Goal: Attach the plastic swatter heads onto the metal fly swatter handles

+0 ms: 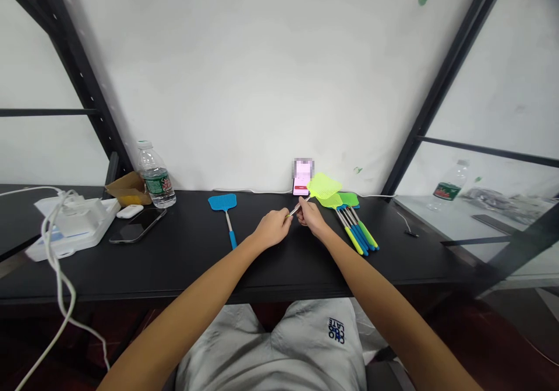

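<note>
Left to right along the black counter (pixel 183 266): a white cable (pixel 51 251) ran down over the edge from a white power strip (pixel 74 223). A cardboard box flap (pixel 126 189), a white earbud case (pixel 130 211), a black smartphone (pixel 137 226) and a water bottle (pixel 156 175) sat near the wall, apparently set back to leave the front working area free. A blue fly swatter (pixel 222 203) lay flat, its grip toward the person. At centre, the left hand (pixel 273 229) was closed, fingertips pinching the lower metal shaft of a yellow-green fly swatter (pixel 324 186). The right hand (pixel 312 217) was closed on the shaft just beyond, the two hands nearly touching; this two-handed hold seemed to steady the shaft, with the head raised off the counter. Behind stood a phone (pixel 302 184), propped upright against the wall, probably for viewing. Further right, a bundle of swatters (pixel 356 231) lay with blue and yellow grips toward the person, within reach.
</note>
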A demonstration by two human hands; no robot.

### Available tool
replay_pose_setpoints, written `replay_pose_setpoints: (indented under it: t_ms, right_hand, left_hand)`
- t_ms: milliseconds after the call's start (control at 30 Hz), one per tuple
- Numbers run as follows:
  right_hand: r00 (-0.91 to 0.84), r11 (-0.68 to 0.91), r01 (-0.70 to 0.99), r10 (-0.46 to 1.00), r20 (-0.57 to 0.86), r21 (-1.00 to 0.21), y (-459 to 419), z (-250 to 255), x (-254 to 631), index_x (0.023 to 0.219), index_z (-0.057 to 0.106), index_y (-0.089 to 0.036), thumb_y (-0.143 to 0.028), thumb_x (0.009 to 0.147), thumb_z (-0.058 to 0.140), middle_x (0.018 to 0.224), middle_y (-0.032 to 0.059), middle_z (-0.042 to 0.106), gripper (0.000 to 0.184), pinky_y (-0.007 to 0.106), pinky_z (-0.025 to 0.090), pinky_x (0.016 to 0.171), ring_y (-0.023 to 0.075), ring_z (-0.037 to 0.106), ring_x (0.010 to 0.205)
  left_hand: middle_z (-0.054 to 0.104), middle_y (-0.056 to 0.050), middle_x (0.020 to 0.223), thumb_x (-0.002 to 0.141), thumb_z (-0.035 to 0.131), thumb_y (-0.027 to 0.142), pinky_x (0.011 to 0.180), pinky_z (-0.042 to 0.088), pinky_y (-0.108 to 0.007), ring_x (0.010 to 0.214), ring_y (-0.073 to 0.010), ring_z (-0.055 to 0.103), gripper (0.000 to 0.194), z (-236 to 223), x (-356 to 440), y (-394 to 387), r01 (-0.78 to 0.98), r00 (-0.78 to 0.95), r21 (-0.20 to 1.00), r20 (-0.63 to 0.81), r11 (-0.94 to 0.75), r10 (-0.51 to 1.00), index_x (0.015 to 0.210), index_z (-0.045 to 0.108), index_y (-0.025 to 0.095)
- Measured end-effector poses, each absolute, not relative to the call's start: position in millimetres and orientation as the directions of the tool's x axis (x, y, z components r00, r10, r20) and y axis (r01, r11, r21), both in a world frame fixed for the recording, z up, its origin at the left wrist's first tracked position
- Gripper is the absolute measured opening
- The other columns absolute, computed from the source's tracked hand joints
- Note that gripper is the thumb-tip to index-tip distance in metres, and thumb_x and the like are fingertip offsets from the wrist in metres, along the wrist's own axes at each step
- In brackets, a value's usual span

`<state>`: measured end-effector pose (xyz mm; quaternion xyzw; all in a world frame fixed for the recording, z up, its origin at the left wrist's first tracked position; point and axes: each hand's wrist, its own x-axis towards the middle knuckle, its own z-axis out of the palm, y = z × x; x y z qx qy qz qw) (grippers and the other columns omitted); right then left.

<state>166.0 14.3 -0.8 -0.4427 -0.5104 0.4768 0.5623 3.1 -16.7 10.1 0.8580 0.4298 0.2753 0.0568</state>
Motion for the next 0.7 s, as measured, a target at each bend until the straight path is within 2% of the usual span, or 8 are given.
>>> replay_pose_setpoints:
  t_ms: [233,400,500,700]
  right_hand:
    - [-0.110,0.118,-0.052,0.986,0.123,-0.992,15,-5,169,0.063,0.043,-0.019,-0.063,0.084,0.054,0.043,-0.0043,0.040,0.050,0.019,0.017,0.035,0.0056,0.030,0.033]
    - [-0.125,0.120,-0.032,0.984,0.123,-0.992,15,-6,168,0.063,0.045,-0.018,-0.061,0.084,0.055,0.044,-0.0042,0.041,0.049,0.018,0.018,0.034,0.0055,0.032,0.034]
    - [-0.057,0.141,-0.001,0.988,0.141,-0.990,15,-2,170,0.067,0.048,-0.018,-0.061,0.084,0.056,0.047,-0.0029,0.046,0.047,0.018,0.021,0.034,0.0066,0.037,0.035]
    - [0.257,0.203,0.135,0.938,0.232,-0.970,21,7,197,0.066,0.047,-0.019,-0.063,0.087,0.047,0.051,0.0018,0.055,0.048,0.022,0.032,0.038,0.0113,0.047,0.041]
  left_hand:
    - [0.065,-0.006,0.078,0.096,0.039,0.035,0.062,0.037,-0.027,0.069,-0.0180,0.060,0.027,11,3,-18,0.718,0.481,0.322,0.410,-0.616,0.775,0.087,0.059,0.020]
    - [0.066,-0.006,0.079,0.095,0.041,0.036,0.062,0.037,-0.027,0.071,-0.0183,0.061,0.025,11,2,-19,0.724,0.474,0.331,0.399,-0.606,0.785,0.090,0.059,0.020]
    - [0.067,-0.005,0.082,0.095,0.042,0.038,0.062,0.038,-0.026,0.073,-0.0182,0.062,0.025,14,2,-20,0.724,0.457,0.355,0.395,-0.591,0.797,0.095,0.058,0.020]
    - [0.069,-0.006,0.085,0.095,0.042,0.039,0.067,0.041,-0.028,0.080,-0.0201,0.063,0.025,18,0,-17,0.775,0.355,0.379,0.400,-0.505,0.845,0.098,0.057,0.020]
